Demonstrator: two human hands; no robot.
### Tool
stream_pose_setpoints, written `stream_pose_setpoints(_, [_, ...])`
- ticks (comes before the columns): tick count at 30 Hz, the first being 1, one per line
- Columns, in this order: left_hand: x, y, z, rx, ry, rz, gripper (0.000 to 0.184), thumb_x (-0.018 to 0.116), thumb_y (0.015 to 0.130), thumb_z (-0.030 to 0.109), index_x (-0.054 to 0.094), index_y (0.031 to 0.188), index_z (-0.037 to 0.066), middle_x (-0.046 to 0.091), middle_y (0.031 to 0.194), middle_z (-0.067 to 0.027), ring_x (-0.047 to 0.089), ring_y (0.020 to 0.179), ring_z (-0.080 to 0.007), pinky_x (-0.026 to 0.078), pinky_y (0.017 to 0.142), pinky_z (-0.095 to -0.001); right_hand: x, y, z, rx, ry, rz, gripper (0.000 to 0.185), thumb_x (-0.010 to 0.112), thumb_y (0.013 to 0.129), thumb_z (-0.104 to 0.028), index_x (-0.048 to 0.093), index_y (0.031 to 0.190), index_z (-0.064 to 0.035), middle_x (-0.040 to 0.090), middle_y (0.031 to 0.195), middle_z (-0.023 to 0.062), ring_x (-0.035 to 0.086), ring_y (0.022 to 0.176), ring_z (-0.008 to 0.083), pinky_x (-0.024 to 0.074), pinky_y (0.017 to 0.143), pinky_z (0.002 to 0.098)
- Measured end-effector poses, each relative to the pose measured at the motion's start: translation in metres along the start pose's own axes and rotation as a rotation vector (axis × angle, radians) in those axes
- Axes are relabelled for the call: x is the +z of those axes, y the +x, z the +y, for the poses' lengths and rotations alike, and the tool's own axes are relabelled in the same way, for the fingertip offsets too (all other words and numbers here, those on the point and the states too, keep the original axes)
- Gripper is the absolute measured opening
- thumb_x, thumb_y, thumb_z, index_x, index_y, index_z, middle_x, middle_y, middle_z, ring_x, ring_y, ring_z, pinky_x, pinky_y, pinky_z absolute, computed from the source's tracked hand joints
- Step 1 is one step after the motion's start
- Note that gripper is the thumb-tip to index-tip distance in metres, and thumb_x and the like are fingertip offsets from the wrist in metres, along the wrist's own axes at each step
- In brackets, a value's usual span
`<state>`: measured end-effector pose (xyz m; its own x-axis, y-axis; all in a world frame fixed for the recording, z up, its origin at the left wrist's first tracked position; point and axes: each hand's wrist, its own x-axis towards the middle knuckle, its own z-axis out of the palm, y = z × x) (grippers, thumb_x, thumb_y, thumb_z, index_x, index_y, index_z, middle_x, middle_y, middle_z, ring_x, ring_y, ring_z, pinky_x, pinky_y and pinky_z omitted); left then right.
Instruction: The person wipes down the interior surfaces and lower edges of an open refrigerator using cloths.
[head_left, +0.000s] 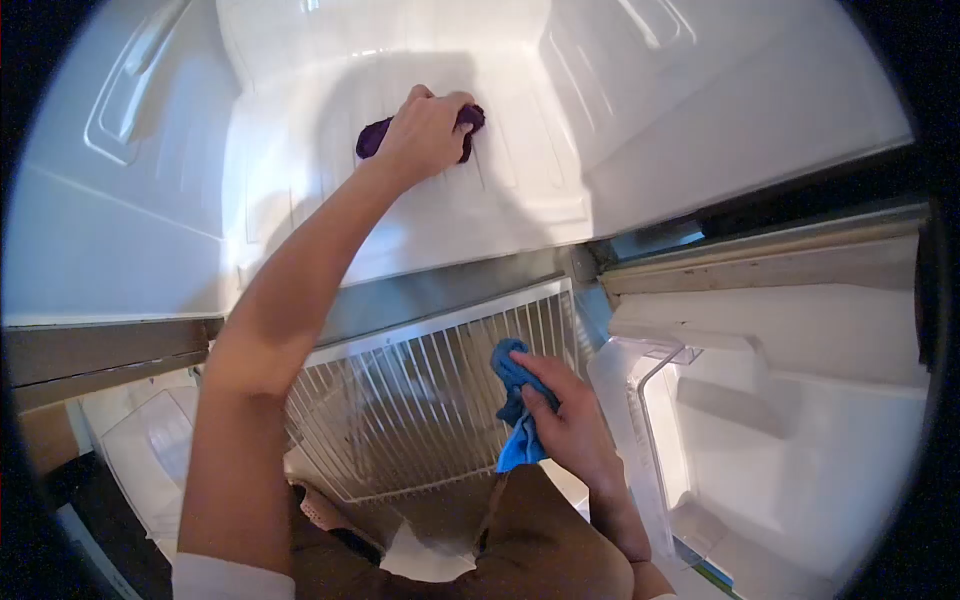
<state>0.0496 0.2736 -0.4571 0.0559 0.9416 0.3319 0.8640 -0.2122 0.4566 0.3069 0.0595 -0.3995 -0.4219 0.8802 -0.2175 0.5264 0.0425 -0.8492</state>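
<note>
My left hand (428, 132) reaches far forward, its fingers closed on a dark purple cloth (374, 138) that is pressed to the ribbed white floor of a fridge compartment (520, 150). Part of the cloth sticks out on both sides of the hand. Lower down and to the right, my right hand (572, 415) grips a bunched blue cloth (512, 375), with a lighter blue end (520, 448) hanging below the fingers. That hand is above the right part of a white wire rack (400, 390).
An open door with white inner shelves (790, 400) stands at the right. Another open door with a clear bin (160, 430) is at the lower left, beside my left arm. My knees (550, 530) are below the rack.
</note>
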Motion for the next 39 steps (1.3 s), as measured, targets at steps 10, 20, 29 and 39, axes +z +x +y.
stream_pose_setpoints(10, [-0.029, -0.045, 0.067, -0.290, -0.783, -0.136, 0.021, 0.064, 0.086, 0.015, 0.064, 0.103, 0.004, 0.066, 0.093, -0.0091, 0.060, 0.096, -0.0164, 0.045, 0.090, -0.0323, 0.003, 0.001, 0.019, -0.006, 0.123, -0.242, 0.038, 0.054, 0.088, -0.003, 0.053, 0.126, -0.0070, 0.057, 0.114, 0.0176, 0.058, 0.100, 0.0318, 0.0468, 0.086, 0.0362])
stream_pose_setpoints(20, [0.045, 0.010, 0.019, 0.170, 0.111, 0.102, 0.041, 0.062, 0.085, 0.028, 0.056, 0.123, 0.012, 0.044, 0.136, -0.0173, 0.035, 0.131, -0.0358, 0.025, 0.109, -0.0506, 0.005, 0.000, 0.034, -0.071, 0.086, -0.253, 0.041, 0.052, 0.089, -0.006, 0.049, 0.130, -0.0067, 0.054, 0.116, 0.0201, 0.054, 0.106, 0.0363, 0.0426, 0.093, 0.0392])
stream_pose_setpoints(29, [-0.002, -0.082, 0.095, 0.014, -0.765, -0.288, 0.028, 0.061, 0.085, 0.008, 0.058, 0.112, 0.004, 0.064, 0.100, -0.0130, 0.061, 0.097, -0.0259, 0.047, 0.089, -0.0376, 0.007, 0.001, 0.036, -0.108, 0.012, -0.370, 0.045, 0.053, 0.088, -0.007, 0.047, 0.132, -0.0067, 0.054, 0.116, 0.0206, 0.053, 0.107, 0.0371, 0.0424, 0.094, 0.0402])
stream_pose_setpoints(39, [0.064, 0.087, 0.018, -0.072, 0.014, 0.161, 0.048, 0.060, 0.077, 0.018, 0.055, 0.124, 0.012, 0.068, 0.098, -0.0140, 0.060, 0.091, -0.0341, 0.051, 0.082, -0.0422, 0.010, 0.002, 0.036, -0.061, 0.095, -0.520, 0.044, 0.052, 0.089, -0.008, 0.046, 0.133, -0.0060, 0.054, 0.116, 0.0196, 0.053, 0.109, 0.0357, 0.0419, 0.095, 0.0402])
